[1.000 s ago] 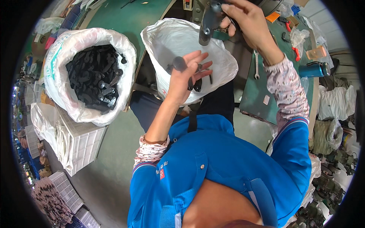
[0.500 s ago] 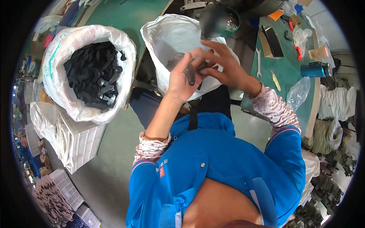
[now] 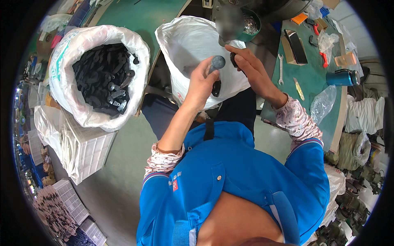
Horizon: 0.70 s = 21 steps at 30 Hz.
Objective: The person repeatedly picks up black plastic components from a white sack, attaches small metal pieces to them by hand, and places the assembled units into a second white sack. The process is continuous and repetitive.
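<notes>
Closed around a grey metal part with a round, flat end (image 3: 218,62), my left hand (image 3: 198,87) is above a white plastic-lined bag (image 3: 174,39). A black end (image 3: 216,88) shows below the left fingers; I cannot tell whether it belongs to the same part. Close by on the right, my right hand (image 3: 257,74) pinches a small black piece (image 3: 233,60), mostly covered by the fingers. The two hands are apart. To the left stands another white bag (image 3: 61,82), its rolled rim around many dark metal parts (image 3: 92,74).
Beyond the right hand, a green pot (image 3: 256,26) holds small metal pieces beside dark machinery (image 3: 281,8). On the right bench lie a wrench (image 3: 280,69), a cutter knife (image 3: 298,89), a phone (image 3: 294,45) and a blue bottle (image 3: 342,77). A white crate (image 3: 92,158) stands lower left.
My hands, close together before, have separated; the right has drawn back to the right with a black piece. In my left hand the metal part now shows its round end upward.
</notes>
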Each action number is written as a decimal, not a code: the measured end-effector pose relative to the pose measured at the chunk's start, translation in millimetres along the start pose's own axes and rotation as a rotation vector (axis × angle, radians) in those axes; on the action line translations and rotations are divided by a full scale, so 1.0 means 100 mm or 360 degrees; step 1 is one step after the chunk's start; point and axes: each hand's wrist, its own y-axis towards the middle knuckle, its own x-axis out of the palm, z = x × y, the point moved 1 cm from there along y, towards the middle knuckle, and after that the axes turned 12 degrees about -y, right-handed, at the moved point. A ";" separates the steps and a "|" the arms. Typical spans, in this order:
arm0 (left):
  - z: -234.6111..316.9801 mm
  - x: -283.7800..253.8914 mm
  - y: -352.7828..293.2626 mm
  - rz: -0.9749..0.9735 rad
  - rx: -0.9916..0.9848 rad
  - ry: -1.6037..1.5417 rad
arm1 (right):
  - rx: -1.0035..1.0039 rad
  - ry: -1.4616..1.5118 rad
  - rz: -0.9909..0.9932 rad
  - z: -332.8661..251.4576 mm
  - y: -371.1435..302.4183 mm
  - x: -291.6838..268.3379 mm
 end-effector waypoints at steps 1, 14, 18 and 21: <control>0.00 0.03 -0.01 -0.0033 0.0009 -0.0038 | -0.0005 -0.0123 0.0006 0.01 0.01 0.00; -0.02 0.12 -0.01 -0.0243 0.0068 -0.0178 | -0.0023 0.0465 0.0235 -0.24 0.59 -0.56; 0.06 0.08 -0.04 -0.0247 0.0018 -0.0183 | 0.0396 0.0389 0.0344 -0.69 1.06 -0.74; 0.07 0.02 -0.05 -0.0240 0.0040 -0.0176 | 0.0506 0.0440 0.0252 -0.64 1.19 -0.78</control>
